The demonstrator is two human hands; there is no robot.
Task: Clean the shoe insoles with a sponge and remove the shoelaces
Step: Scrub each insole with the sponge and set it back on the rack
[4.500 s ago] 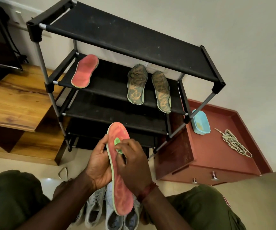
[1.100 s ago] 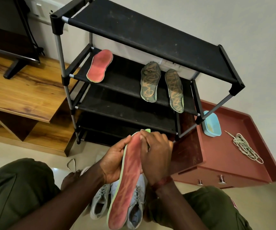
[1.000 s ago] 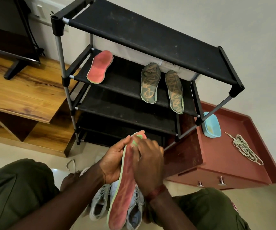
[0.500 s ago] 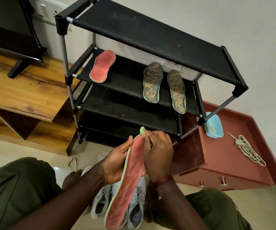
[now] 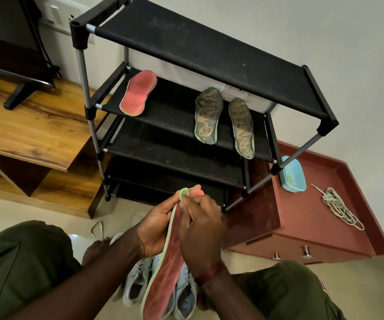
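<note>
Red insole [image 5: 168, 269] with a pale green rim is held up in front of the person. Its toe end points up toward the black shoe rack [image 5: 209, 51] and its heel end hangs over a pair of light grey sneakers [image 5: 138, 280] on the floor.

Left hand [image 5: 156, 229] cups it from behind around the upper half, with the fingers wrapped to the edge. Right hand [image 5: 200, 229] is curled on the top face near the toe, pinching a small green sponge [image 5: 183, 194] against it. Only a bit of the sponge pokes out above the fingertips.

On the rack's 2nd shelf from the top there's a second red insole [image 5: 138, 93] at the left end. Toward the right end, 2 dark patterned ones lie side by side without touching: the left dark insole [image 5: 208, 116] and the right dark insole [image 5: 242, 128].

Right of the rack sits a reddish-brown cabinet [image 5: 302, 215]. On its top surface a light blue dish [image 5: 292, 175] sits just beside the rack leg. A loose bundle of pale shoelaces [image 5: 339, 209] lies further right, apart from the dish.

Wooden TV unit [image 5: 24, 125] is off to the left.
</note>
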